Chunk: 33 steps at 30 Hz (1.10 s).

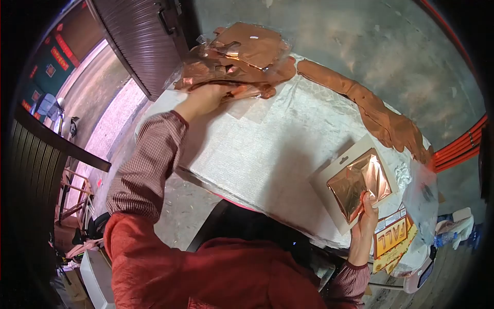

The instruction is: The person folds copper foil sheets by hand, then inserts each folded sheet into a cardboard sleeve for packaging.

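My right hand [364,224] pinches a folded, shiny copper foil sheet [355,180] together with a pale card [334,211] that has a hanging slot. Its thumb presses on the foil, and the other fingers are mostly hidden underneath. At the far left of the table, my left hand [205,99] is closed at the near edge of a copper foil packet [244,91] in clear plastic. The packet covers the fingertips. Behind that hand lies a heap of flat copper foil pieces [252,44], some in clear film.
A white cloth covers the table [236,154]. Long copper foil strips [355,95] lie along its far edge. Beside my right hand are a printed yellow "FALL" card [392,237] and clear plastic [419,206]. A brown shutter door [141,41] stands behind the table's left end.
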Each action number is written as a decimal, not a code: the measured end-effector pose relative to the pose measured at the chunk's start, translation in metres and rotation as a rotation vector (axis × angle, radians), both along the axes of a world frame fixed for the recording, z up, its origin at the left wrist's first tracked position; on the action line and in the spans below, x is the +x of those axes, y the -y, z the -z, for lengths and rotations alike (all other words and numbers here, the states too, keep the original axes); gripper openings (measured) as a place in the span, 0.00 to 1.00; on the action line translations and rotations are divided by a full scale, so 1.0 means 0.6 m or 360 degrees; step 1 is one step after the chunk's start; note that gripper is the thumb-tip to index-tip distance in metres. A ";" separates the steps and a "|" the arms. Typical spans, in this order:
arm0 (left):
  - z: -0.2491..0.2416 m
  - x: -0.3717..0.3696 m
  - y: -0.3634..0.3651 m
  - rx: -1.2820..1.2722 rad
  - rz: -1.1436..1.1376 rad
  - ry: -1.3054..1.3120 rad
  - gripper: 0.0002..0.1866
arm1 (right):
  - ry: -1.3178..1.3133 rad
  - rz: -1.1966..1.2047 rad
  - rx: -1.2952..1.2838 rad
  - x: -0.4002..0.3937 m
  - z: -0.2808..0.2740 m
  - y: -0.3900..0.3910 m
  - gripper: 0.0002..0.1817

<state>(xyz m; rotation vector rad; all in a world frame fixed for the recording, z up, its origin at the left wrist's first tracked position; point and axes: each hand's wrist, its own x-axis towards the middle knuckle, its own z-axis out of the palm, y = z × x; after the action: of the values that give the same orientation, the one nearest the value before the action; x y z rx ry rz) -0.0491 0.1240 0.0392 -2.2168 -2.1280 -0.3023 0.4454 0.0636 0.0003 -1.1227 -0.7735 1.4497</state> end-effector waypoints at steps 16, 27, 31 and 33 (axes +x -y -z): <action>0.048 0.011 -0.001 -0.0071 0.0214 -0.0317 0.14 | 0.0030 0.0200 0.0071 0.000 0.026 -0.010 0.09; 0.003 0.090 0.015 0.0036 -0.0072 0.0450 0.15 | -0.0006 0.0120 0.0066 -0.004 0.014 -0.010 0.10; -0.019 0.168 -0.010 0.0332 0.0516 0.0682 0.13 | 0.0029 0.0211 -0.0017 -0.005 0.014 -0.007 0.11; -0.026 0.209 -0.052 0.0497 0.0533 0.0965 0.11 | 0.0002 0.0117 0.0000 0.002 0.020 -0.003 0.10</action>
<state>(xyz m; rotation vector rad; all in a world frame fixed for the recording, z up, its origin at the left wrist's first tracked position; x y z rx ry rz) 0.0765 0.1553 0.0546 -2.4804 -1.7143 -1.3719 0.4464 0.0652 -0.0114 -1.1407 -0.7259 1.3876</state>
